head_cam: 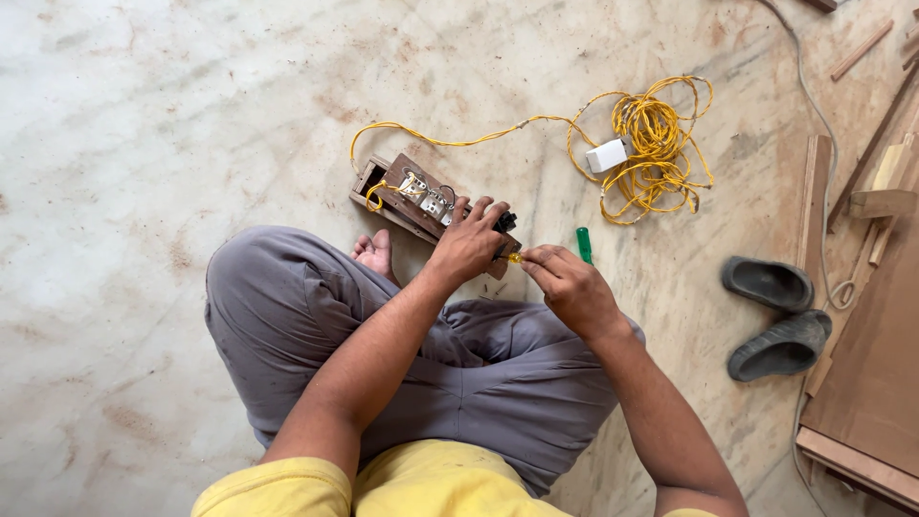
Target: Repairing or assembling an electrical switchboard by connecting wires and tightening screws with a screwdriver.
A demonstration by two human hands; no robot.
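Note:
I sit cross-legged on the floor. My left hand (469, 241) grips the near end of a brown wooden switch box (407, 196) with metal switch parts on top and a black part by my fingers. My right hand (570, 285) pinches a small yellow-tipped piece against the box's end; what it is exactly I cannot tell. A green-handled screwdriver (584, 244) lies on the floor just beyond my right hand. A yellow wire (459, 142) runs from the box to a tangled coil (656, 144).
A white plug adapter (607, 155) lies in the yellow coil. Two dark grey slippers (780, 316) sit at the right. Wooden boards and offcuts (876, 345) fill the right edge, with a grey cable (814, 115) trailing past them.

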